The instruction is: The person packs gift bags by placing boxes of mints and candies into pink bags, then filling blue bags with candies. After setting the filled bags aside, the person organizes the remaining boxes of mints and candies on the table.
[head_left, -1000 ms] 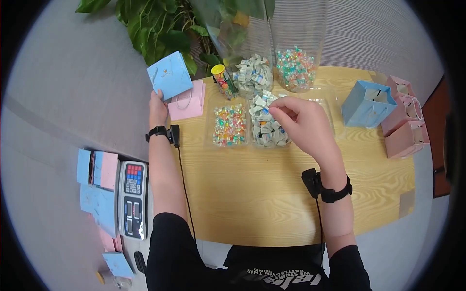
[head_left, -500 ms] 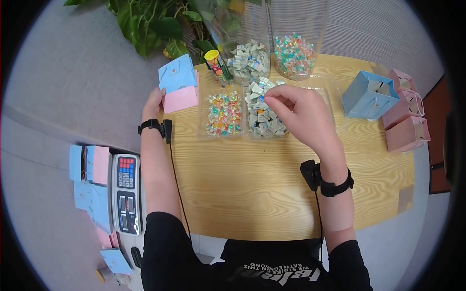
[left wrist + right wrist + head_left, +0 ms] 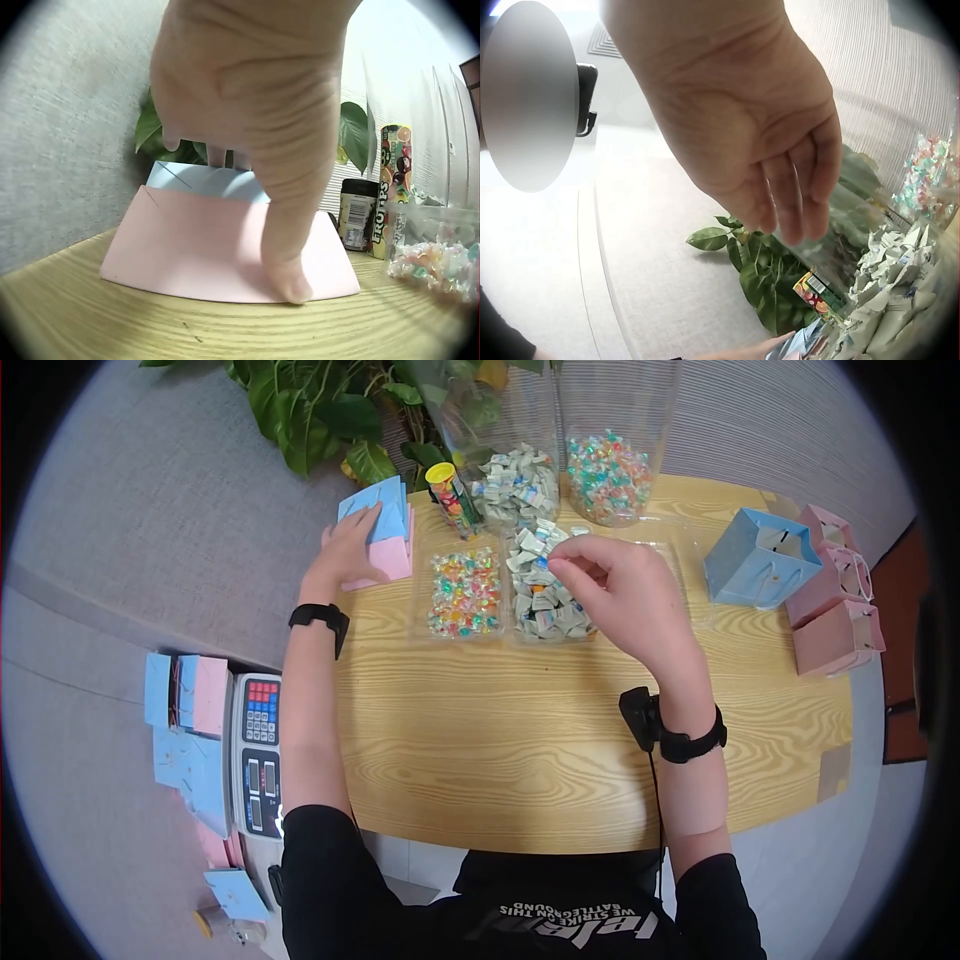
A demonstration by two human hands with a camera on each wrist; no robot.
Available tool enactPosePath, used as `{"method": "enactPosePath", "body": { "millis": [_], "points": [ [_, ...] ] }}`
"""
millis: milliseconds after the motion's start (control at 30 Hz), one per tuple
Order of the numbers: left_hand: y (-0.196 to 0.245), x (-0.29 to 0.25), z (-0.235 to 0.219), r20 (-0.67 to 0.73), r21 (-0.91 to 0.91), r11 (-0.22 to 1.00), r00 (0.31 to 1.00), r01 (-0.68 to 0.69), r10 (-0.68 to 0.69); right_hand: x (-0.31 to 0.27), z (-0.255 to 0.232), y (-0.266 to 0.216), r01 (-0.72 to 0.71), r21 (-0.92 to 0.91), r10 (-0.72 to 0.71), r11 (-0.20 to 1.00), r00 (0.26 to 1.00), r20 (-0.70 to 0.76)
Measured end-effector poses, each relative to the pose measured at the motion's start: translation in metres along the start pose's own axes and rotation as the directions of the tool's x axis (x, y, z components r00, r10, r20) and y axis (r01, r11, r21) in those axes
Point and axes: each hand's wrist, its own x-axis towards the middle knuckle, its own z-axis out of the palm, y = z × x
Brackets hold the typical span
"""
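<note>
At the table's far left, my left hand [image 3: 347, 548] lies with fingers spread over a flat light-blue paper bag [image 3: 388, 500]. This bag lies on a flat pink paper bag [image 3: 392, 560]. In the left wrist view the thumb [image 3: 285, 277] presses the pink bag near the tabletop while the other fingers reach over the blue one. My right hand [image 3: 632, 595] hovers above a clear tray of white-wrapped candies [image 3: 548, 610], fingers loosely bent. Nothing shows between its fingers [image 3: 787, 202] in the right wrist view. Left of that tray is one of colourful wrapped candies [image 3: 464, 592].
Two tall clear containers with white-wrapped candies [image 3: 518, 482] and colourful candies [image 3: 608, 475] stand behind the trays, beside a yellow-lidded fruit tube [image 3: 452, 498]. A blue gift bag [image 3: 760, 560] and several pink ones [image 3: 835, 635] stand right. A scale [image 3: 262, 710] and more bags are left.
My left hand lowered the blue bag onto the pink one, let go of its edge and spread over both. The right hand stays above the white-wrapped candies.
</note>
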Motion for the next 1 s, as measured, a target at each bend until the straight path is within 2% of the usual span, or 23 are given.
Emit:
{"method": "enactPosePath", "body": {
  "millis": [200, 333, 400, 567, 633, 733, 800, 833, 900, 967, 1000],
  "points": [
    [-0.017, 0.008, 0.013, -0.051, -0.132, 0.986, 0.994, -0.102, 0.096, 0.001, -0.002, 0.003, 0.004, -0.048, -0.003, 0.999, 1.000, 0.019],
    [-0.017, 0.008, 0.010, -0.056, -0.120, 0.986, 0.993, -0.112, 0.106, 0.001, 0.001, 0.011, 0.029, -0.054, -0.029, 0.998, 1.000, 0.013],
    [-0.015, 0.009, 0.010, -0.078, -0.164, 0.980, 0.992, -0.115, 0.103, 0.001, -0.002, 0.012, -0.007, -0.111, 0.015, 0.994, 0.997, 0.072],
    [-0.020, 0.011, 0.012, -0.150, -0.200, 0.955, 0.970, -0.221, 0.193, 0.000, 0.001, 0.018, 0.036, -0.156, -0.035, 0.987, 0.999, 0.008],
    [-0.004, 0.004, 0.000, -0.163, -0.174, 0.969, 0.976, -0.173, 0.145, -0.001, 0.002, 0.020, 0.062, -0.195, -0.060, 0.979, 0.998, 0.015],
    [-0.005, -0.001, -0.005, -0.220, -0.075, 0.966, 0.949, -0.246, 0.224, -0.003, 0.000, 0.016, 0.045, -0.205, -0.048, 0.978, 0.999, -0.010],
    [-0.004, -0.007, -0.010, -0.332, -0.075, 0.981, 0.932, -0.178, 0.144, -0.004, -0.005, 0.015, 0.035, -0.185, -0.037, 0.982, 0.999, -0.006],
    [0.002, -0.007, -0.015, -0.330, -0.078, 0.978, 0.931, -0.193, 0.157, -0.004, -0.007, 0.013, 0.053, -0.164, -0.054, 0.985, 0.999, -0.002],
    [0.013, -0.015, -0.033, -0.412, -0.094, 0.962, 0.890, -0.255, 0.196, -0.008, -0.014, 0.014, 0.068, -0.145, -0.068, 0.987, 0.998, 0.004],
    [0.038, -0.027, -0.054, -0.409, -0.171, 0.946, 0.893, -0.277, 0.187, -0.007, -0.026, 0.015, 0.044, -0.070, -0.049, 0.997, 0.995, -0.082],
    [0.053, -0.034, -0.065, -0.409, -0.243, 0.924, 0.895, -0.294, 0.177, -0.004, -0.034, 0.025, 0.078, -0.050, -0.086, 0.996, 0.980, -0.179]
  ]
}}
